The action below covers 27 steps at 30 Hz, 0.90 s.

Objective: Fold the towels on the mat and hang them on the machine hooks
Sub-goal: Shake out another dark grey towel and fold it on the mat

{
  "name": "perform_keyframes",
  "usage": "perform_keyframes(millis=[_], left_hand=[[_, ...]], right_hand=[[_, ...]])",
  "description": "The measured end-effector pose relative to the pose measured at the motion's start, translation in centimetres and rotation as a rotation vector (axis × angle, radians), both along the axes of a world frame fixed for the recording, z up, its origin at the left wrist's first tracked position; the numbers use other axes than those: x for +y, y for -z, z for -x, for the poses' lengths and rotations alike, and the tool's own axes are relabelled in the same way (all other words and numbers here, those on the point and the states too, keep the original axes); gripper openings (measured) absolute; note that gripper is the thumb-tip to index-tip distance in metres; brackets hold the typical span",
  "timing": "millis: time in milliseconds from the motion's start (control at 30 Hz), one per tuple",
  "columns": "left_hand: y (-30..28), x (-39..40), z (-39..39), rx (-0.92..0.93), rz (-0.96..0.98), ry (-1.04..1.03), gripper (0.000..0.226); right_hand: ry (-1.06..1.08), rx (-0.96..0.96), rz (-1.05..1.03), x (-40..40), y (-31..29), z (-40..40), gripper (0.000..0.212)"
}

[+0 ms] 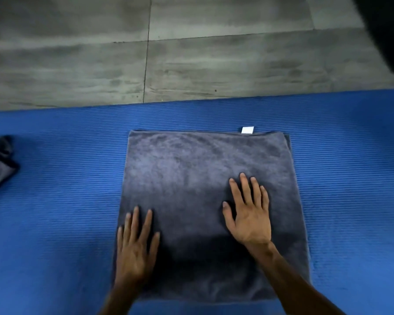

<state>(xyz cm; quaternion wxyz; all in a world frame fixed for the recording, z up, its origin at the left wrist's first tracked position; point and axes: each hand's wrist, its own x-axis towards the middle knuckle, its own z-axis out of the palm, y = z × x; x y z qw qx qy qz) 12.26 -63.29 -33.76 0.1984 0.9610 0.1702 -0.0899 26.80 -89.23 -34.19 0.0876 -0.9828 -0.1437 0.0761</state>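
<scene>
Grey towel flat on blue mat. Left hand palm-down, fingers straight, spread, pressing near-left edge. Right hand likewise, right of centre.

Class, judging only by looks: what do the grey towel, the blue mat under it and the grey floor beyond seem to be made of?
Grey towel: soft, matte pile cloth, probably microfibre; the nap shows mottled brush marks. Blue mat: likely foam or rubber, matte, with fine parallel ribs. Grey floor: looks like concrete or stone-look tile, dull and streaked, with straight joint lines.
</scene>
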Motion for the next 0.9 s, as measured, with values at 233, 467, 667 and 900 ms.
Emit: perform_keyframes(millis=[233,467,667,900], left_hand=[[-1.7,-3.6,9.9,0.01,-0.007,-0.285,0.05],[-3.7,0.6,8.7,-0.203,0.415,-0.671,0.047],[-3.5,3.2,9.6,-0.034,0.807,-0.871,0.028],[-4.7,2.5,10.1,-0.025,0.955,-0.904,0.017]], right_hand=[[-0.064,0.07,0.021,-0.3,-0.2,0.0,0.073],[0.535,0.026,-0.137,-7.5,-3.2,7.6,0.078],[1.026,0.465,-0.69,-13.1,-3.6,11.8,0.061],[0.893,0.425,-0.592,-13.8,-5.3,11.9,0.018]])
